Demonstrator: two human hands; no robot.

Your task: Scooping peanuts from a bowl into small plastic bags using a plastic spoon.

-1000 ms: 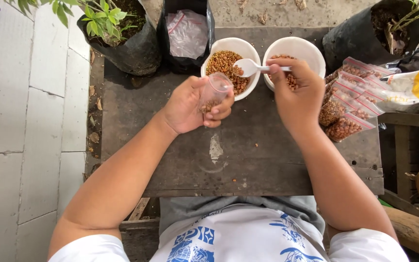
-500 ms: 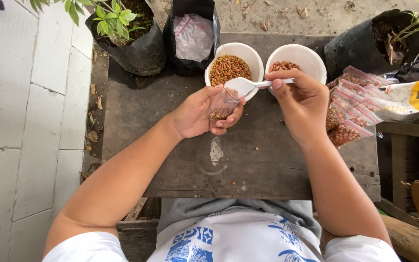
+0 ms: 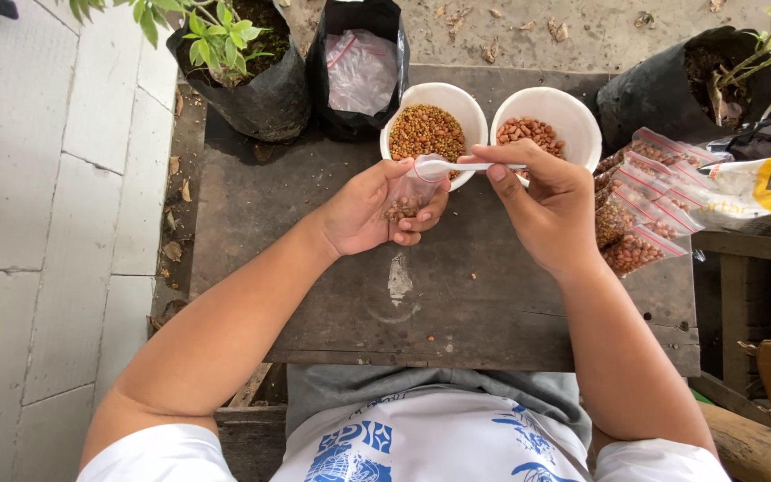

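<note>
Hands (image 3: 363,210) around crinkly clear pouch (image 3: 410,192), smooth plastic spoon (image 3: 466,166)

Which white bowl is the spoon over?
The left bowl, with the smaller, mixed brown-and-yellow bits. The spoon tip hangs at its near rim; the right bowl holds larger reddish nuts.

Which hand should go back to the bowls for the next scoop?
Right. The right hand holds the spoon, beside both bowls. The left hand is occupied holding the small bag open under the spoon, so it probably should stay put.
</note>
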